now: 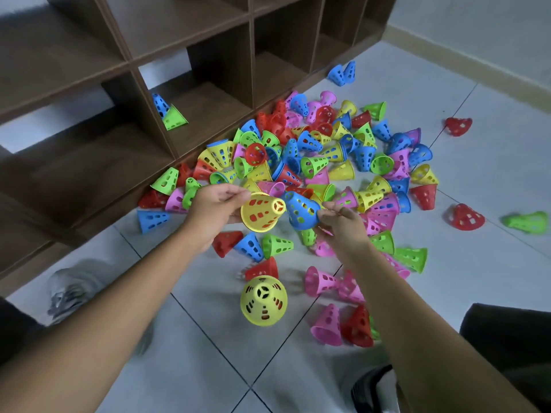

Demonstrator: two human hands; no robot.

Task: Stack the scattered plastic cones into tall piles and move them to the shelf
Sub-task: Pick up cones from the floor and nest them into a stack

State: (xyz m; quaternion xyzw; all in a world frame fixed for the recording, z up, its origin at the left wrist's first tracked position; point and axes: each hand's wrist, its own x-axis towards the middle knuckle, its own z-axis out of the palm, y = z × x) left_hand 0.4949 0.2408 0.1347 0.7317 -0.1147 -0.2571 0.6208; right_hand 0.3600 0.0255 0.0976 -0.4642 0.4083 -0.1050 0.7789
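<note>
Glossy perforated plastic cones (313, 162), matt dark wood-grain shelf (190, 58), smooth pale floor tiles (477, 180).

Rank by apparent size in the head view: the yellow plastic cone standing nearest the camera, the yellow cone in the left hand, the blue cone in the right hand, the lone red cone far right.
1. Yellow standing cone, probably through nearness.
2. Left hand's yellow cone and right hand's blue cone, alike.
3. Far red cone.

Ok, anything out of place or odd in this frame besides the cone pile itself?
Two cones, blue and green, lie tipped over in a lower shelf compartment, unstacked. Some strays sit apart on the floor: a red cone and a green one.
</note>
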